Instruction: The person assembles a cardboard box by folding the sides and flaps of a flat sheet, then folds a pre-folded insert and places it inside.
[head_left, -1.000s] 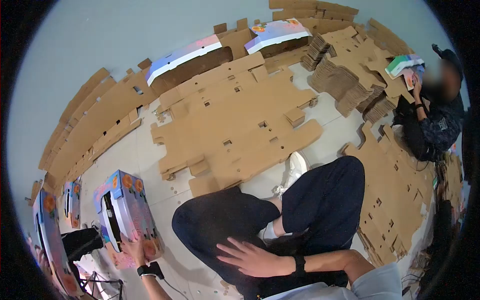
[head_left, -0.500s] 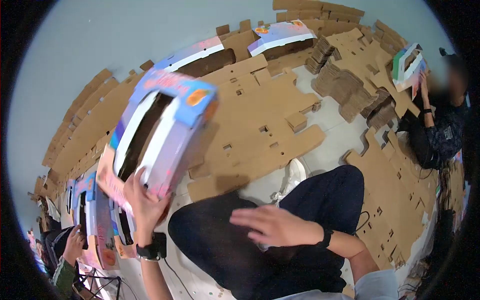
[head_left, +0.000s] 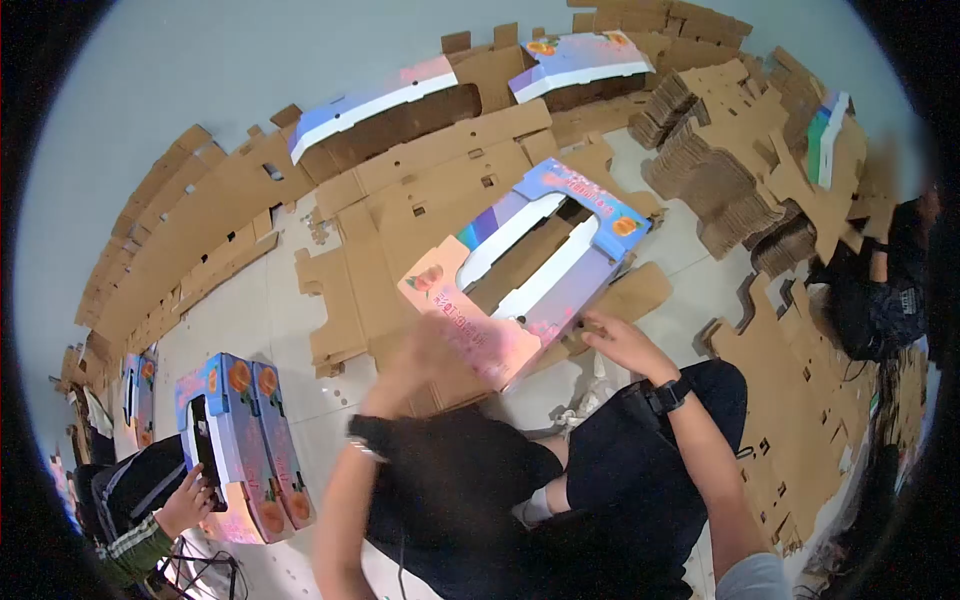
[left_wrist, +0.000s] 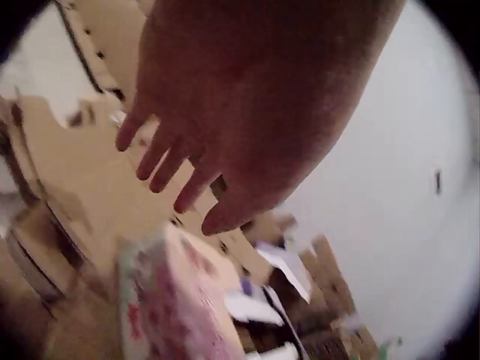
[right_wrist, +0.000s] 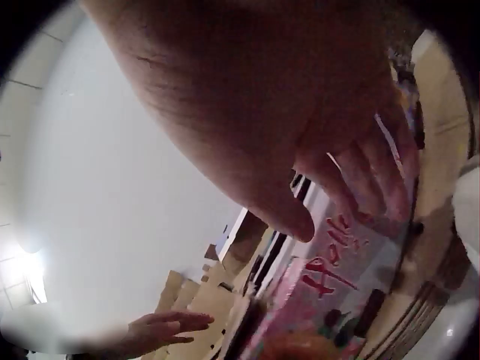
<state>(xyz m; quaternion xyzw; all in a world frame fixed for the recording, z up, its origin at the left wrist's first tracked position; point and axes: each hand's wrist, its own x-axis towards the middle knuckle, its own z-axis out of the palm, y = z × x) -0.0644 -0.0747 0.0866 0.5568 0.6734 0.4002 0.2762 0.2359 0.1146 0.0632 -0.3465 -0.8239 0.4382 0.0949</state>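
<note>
A printed cardboard fruit carton (head_left: 590, 280), blue and peach with orange pictures and a long opening in its top, sits tilted in front of the person, over the flat cardboard. My left hand (head_left: 415, 365) is blurred near its peach end. In the left wrist view that hand (left_wrist: 225, 127) has its fingers spread and holds nothing, with the carton (left_wrist: 180, 300) below. My right hand (head_left: 630, 345) is beside the carton's right side. The right wrist view has this hand's fingers (right_wrist: 352, 180) extended along the printed side of the carton (right_wrist: 322, 277).
Flat brown cardboard (head_left: 370, 260) covers the floor ahead, with stacked sheets (head_left: 700, 190) at the right. Two printed cartons (head_left: 240, 440) stand at the left, where another person's hand (head_left: 187, 503) touches one. Open cartons (head_left: 580, 65) line the wall.
The carton came from the left in my left hand's grip and is now at the centre. My left hand has let go; the right hand has moved to the carton's side.
</note>
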